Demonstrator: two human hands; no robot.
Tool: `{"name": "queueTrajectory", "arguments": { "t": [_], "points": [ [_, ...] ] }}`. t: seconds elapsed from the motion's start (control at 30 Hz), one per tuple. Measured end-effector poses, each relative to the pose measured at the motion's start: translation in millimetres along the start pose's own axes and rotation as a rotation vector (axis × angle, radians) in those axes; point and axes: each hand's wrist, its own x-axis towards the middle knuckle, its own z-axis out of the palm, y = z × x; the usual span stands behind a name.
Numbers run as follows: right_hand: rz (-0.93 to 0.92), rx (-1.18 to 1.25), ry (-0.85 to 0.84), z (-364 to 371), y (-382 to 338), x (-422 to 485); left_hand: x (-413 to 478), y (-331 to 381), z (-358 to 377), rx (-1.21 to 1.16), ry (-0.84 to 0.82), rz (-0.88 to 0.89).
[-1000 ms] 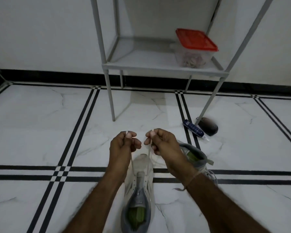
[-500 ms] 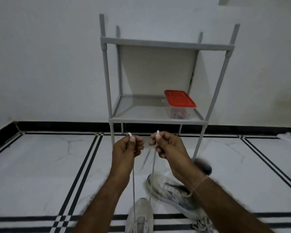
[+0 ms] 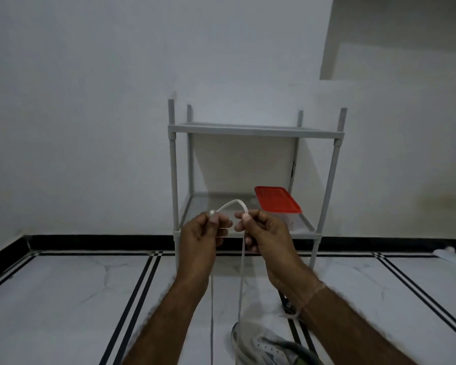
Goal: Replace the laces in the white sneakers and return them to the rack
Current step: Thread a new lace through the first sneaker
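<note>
Fingers (image 3: 214,220) of my left hand (image 3: 199,241) and right hand (image 3: 266,233) pinch the lace (image 3: 232,202) ends, held high, likely to even both lengths.

Two hands are in view, the left hand (image 3: 200,238) and the right hand (image 3: 266,233), and one white lace (image 3: 234,202) arcs between them, with two strands hanging down toward the floor. One white sneaker (image 3: 263,346) shows at the bottom edge, only partly in view. One grey rack (image 3: 248,131) stands by the wall, with two shelves and four upright posts. One clear container (image 3: 277,201) with one red lid sits on the lower shelf. One small dark object (image 3: 286,302), too hidden to identify, lies on the floor, and one white item (image 3: 446,252) lies far right
</note>
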Motion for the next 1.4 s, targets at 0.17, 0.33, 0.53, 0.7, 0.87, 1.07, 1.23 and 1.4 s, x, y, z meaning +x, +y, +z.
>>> {"name": "queueTrajectory", "arguments": {
  "t": [0.17, 0.33, 0.53, 0.7, 0.87, 1.07, 1.23, 1.4],
  "points": [
    [-0.048, 0.004, -0.012, 9.2, -16.0, 10.8, 12.0, 14.0, 0.3, 0.032, 0.055, -0.004],
    [-0.07, 0.064, 0.002, 14.4, -25.4, 21.5, 21.0, 25.4, -3.4, -0.001, 0.103, 0.002],
    [-0.102, 0.054, -0.031, 15.6, -37.4, 32.6, 25.6, 30.6, -5.0, 0.031, 0.096, 0.001],
    [-0.099, 0.016, -0.061, 16.8, -38.0, 35.3, 24.0, 35.2, -1.8, 0.039, -0.005, -0.004],
    [-0.108, -0.025, -0.067, 19.6, -36.9, 41.8, 27.2, 34.9, -0.1, 0.083, -0.125, -0.037],
    [0.024, -0.218, -0.254, 11.2, 14.4, 4.1, 36.8, 22.2, -3.1, 0.014, -0.037, -0.051],
    [0.016, -0.155, -0.177, 8.5, 37.9, 6.2, 5.0, -24.0, -21.7, 0.036, -0.201, -0.197],
    [0.068, -0.095, -0.122, 2.0, 54.8, 9.1, -23.0, -74.0, -26.8, 0.007, -0.312, -0.285]
  ]
}}
